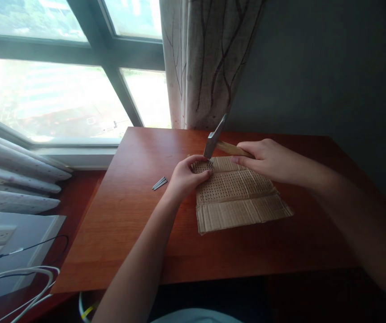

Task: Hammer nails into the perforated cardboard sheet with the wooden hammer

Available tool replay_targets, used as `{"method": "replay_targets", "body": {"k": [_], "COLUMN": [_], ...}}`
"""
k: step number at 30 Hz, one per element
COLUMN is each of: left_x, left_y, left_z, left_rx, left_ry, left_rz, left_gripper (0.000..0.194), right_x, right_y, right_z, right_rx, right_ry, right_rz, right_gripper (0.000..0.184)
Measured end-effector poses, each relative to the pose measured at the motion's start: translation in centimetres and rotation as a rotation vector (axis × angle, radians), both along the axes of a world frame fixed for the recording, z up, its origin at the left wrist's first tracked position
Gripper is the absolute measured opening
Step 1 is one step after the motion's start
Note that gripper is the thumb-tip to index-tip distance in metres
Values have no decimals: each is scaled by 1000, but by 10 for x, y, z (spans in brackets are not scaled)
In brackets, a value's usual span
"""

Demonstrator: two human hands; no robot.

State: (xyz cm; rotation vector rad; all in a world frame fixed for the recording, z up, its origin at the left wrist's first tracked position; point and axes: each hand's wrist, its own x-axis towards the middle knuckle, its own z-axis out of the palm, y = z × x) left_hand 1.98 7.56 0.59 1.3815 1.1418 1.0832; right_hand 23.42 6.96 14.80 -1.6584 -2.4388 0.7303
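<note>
a wood-handled hammer (214, 137) is gripped in the right hand's (267, 158) curled fingers; perforated cardboard (235, 214) is touched by the left hand (183, 177), thumb and forefinger parted.

The hammer's (214, 135) striking face meets something too small to make out at the left hand's (186, 176) fingertips. The right hand (262, 158) hides the handle's end and part of the cardboard's (235, 190) right side. Window glare (45, 96) blurs the outside; cables (40, 273) leave at left.
</note>
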Motion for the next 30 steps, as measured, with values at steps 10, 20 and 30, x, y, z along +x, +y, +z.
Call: {"method": "replay_targets", "body": {"k": [10, 20, 30], "left_x": [-1, 0, 0], "left_y": [0, -1, -2], "left_z": [0, 3, 6], "left_rx": [-4, -18, -35], "left_ry": [3, -18, -12], "left_rz": [-2, -8, -23], "left_gripper": [36, 38, 39], "right_x": [3, 1, 6], "right_y": [-1, -3, -6], "right_z": [-6, -8, -13], "right_rx": [13, -6, 60], "right_ry": [31, 42, 122], "right_rz": [6, 6, -19], "right_gripper": [36, 35, 33]}}
